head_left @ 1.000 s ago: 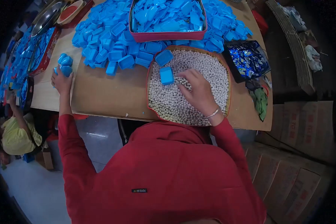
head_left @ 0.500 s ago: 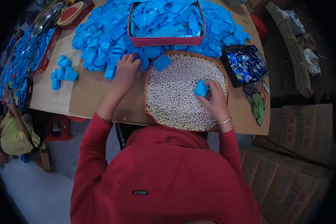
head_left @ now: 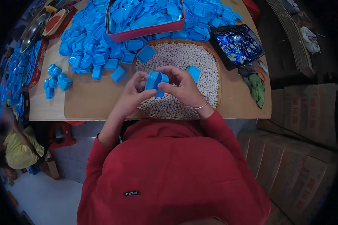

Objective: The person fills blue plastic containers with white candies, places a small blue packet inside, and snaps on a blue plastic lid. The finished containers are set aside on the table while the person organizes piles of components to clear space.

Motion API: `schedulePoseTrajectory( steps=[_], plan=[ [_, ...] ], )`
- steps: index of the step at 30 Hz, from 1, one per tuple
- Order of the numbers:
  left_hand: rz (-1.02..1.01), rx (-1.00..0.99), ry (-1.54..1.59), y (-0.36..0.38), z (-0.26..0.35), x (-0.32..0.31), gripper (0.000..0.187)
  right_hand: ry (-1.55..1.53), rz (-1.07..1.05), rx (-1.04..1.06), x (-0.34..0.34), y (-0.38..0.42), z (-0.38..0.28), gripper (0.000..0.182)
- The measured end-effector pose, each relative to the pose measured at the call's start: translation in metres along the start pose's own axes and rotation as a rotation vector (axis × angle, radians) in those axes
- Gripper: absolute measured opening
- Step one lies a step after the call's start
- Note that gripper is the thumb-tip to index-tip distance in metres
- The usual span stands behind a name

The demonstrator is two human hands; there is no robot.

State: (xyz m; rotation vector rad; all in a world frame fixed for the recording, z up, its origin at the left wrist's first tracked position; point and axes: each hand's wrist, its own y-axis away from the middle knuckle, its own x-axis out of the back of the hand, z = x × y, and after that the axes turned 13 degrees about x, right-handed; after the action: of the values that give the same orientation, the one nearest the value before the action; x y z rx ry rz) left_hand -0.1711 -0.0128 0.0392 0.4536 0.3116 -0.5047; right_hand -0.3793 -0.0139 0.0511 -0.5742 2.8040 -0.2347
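Both my hands meet over the near left part of a shallow tray of small whitish bead-like balls [head_left: 208, 60]. My left hand [head_left: 133, 92] grips a small blue plastic box [head_left: 152, 80] by its left side. From the right, my right hand [head_left: 182, 88] pinches a blue piece of it at the top and front, its fingers closed. Just behind my right hand, another blue plastic box [head_left: 193, 74] rests on the balls. An open blue box [head_left: 145, 54] lies at the tray's far left edge.
Beyond the tray spreads a heap of blue boxes [head_left: 88, 47], with a pink-rimmed bin [head_left: 146, 33] of flat blue pieces. A black tray [head_left: 238, 47] of shiny blue packets stands right, near a green cloth [head_left: 257, 90]. Left is a small box cluster [head_left: 57, 78]; a person in yellow [head_left: 22, 148] sits beyond.
My left hand has come from the heap to the tray's near left. My right hand has moved left to meet it. One blue box now lies on the balls behind my right hand.
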Motion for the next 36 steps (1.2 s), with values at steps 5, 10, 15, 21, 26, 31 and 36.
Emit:
schedulePoseTrajectory(
  steps=[5, 10, 15, 21, 26, 31, 36],
  plan=[
    [-0.093, 0.109, 0.245, 0.003, -0.001, -0.006, 0.047, -0.032, 0.016, 0.032, 0.022, 0.015, 0.001, 0.044],
    [-0.045, 0.08, -0.001, -0.011, -0.011, 0.003, 0.045, 0.021, 0.115, 0.034, 0.027, 0.018, 0.001, 0.043],
    [0.495, -0.276, -0.892, -0.002, 0.001, -0.017, 0.036, 0.606, 0.202, 0.28, 0.035, 0.002, 0.014, 0.044],
    [0.632, -0.608, -1.432, -0.016, -0.011, 0.003, 0.031, 1.089, 0.132, 0.185, 0.071, -0.018, 0.014, 0.034],
    [0.755, -0.597, -0.998, -0.007, 0.0, 0.035, 0.029, 1.158, 0.2, 0.468, 0.068, -0.002, 0.008, 0.026],
    [0.968, -0.423, -1.283, -0.005, -0.021, 0.103, 0.028, 1.033, 0.075, 0.239, 0.046, 0.026, -0.01, 0.015],
    [0.66, -0.24, -0.297, 0.011, -0.008, 0.077, 0.041, 1.401, -0.179, -0.072, 0.02, 0.061, -0.025, 0.026]
  ],
)
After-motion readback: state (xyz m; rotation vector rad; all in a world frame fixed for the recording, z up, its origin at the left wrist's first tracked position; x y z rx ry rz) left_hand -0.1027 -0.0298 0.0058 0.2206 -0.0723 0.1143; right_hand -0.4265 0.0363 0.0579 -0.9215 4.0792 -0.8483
